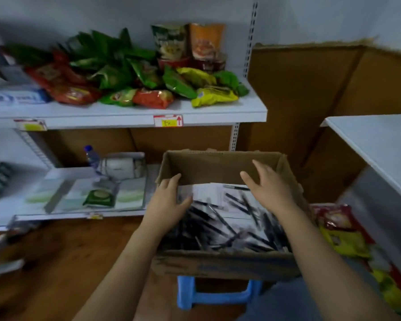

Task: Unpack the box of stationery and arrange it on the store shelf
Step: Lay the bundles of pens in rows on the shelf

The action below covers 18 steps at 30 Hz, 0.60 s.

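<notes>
two hands [169,200], one box [218,262], many pens [229,223]

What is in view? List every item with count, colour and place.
cardboard box: one, brown, open, on the stool
pens: many, dark, loose in the box
white papers: a few, in the box's far end
stool: one, blue, under the box
snack packets: many, green, red, yellow, upper shelf
price tag: one, red and white, upper shelf edge
water bottle: one, blue cap, lower shelf
left hand: over the box's left side
right hand: over the box's far end
</notes>
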### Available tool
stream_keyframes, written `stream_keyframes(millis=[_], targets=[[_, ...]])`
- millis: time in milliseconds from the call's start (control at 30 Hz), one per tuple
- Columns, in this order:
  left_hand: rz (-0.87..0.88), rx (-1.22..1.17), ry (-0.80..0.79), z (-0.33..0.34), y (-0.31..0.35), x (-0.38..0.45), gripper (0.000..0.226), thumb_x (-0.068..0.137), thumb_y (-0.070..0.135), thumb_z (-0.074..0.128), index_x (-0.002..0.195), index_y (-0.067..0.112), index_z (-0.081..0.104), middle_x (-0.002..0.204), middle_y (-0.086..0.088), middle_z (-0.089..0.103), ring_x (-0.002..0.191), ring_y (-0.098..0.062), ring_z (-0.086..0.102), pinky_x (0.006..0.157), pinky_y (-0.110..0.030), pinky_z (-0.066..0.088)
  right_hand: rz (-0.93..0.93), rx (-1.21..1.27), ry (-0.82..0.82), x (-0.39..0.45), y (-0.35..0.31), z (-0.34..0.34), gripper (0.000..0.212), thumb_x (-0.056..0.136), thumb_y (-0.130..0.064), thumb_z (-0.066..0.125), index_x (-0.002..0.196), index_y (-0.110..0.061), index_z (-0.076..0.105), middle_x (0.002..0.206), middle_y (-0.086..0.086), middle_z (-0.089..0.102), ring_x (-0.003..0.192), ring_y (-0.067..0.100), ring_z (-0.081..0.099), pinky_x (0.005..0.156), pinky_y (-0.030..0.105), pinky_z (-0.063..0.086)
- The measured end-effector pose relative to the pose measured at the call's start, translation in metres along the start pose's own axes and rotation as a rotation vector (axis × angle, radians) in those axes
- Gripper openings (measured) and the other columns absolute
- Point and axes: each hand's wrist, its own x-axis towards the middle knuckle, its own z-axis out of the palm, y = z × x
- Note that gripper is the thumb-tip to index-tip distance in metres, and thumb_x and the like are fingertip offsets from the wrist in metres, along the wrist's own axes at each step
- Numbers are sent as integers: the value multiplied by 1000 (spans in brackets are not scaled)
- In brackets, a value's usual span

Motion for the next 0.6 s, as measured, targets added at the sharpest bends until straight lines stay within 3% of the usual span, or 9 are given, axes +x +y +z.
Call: stream_keyframes(millis=[67, 200, 267, 333, 400, 500, 600], targets=[[54, 131, -153, 5, 5, 10, 89, 88, 57, 60, 157, 25, 12, 157, -4, 24, 142, -30, 30, 112, -44, 36, 65, -104, -194, 15, 6, 22, 89, 84, -76, 41, 155, -28, 15, 161, 1, 21, 144, 28, 27, 113, 46, 32], [259, 604, -751, 17, 0, 43, 128, 71, 63, 76, 154, 34, -18, 164, -3, -17, 150, -34, -13, 120, -56, 15, 182, -273, -731, 15, 28, 49, 121, 67, -88, 50, 155, -29, -10, 164, 6, -6, 149, 36, 6, 118, 51, 19], [275, 697, -893, 22, -8, 58, 138, 64, 66, 80, 152, 36, -22, 162, -4, -24, 149, -34, -18, 119, -60, 11, 82, -380, -819, 5, 27, 54, 127, 62, -90, 53, 154, -31, -14, 163, 8, -1, 146, 38, 13, 115, 51, 26], [275, 748, -975, 29, -14, 65, 143, 59, 68, 82, 152, 35, -22, 162, -8, -23, 150, -35, -13, 119, -58, 15, -51, -431, -798, -5, 22, 58, 128, 60, -88, 59, 154, -33, -8, 157, 8, 12, 140, 37, 25, 109, 48, 35], [352, 825, -953, 36, -16, 64, 143, 56, 67, 84, 155, 30, -13, 162, -15, -6, 148, -39, 11, 114, -56, 30, -137, -451, -798, -14, 17, 60, 127, 59, -83, 66, 154, -28, 3, 150, 5, 19, 136, 33, 27, 106, 46, 38], [506, 837, -848, 43, -16, 58, 130, 56, 58, 88, 151, 20, 7, 145, -14, 26, 120, -37, 50, 93, -48, 49, -191, -387, -803, -22, 13, 62, 116, 62, -73, 74, 148, -19, 19, 139, 4, 23, 126, 26, 38, 98, 38, 43], [519, 827, -856, 43, -15, 59, 124, 61, 54, 87, 150, 20, 8, 141, -9, 31, 103, -33, 59, 84, -45, 53, -224, -382, -770, -22, 10, 65, 108, 64, -65, 79, 143, -18, 24, 137, 5, 23, 111, 23, 47, 85, 33, 46]])
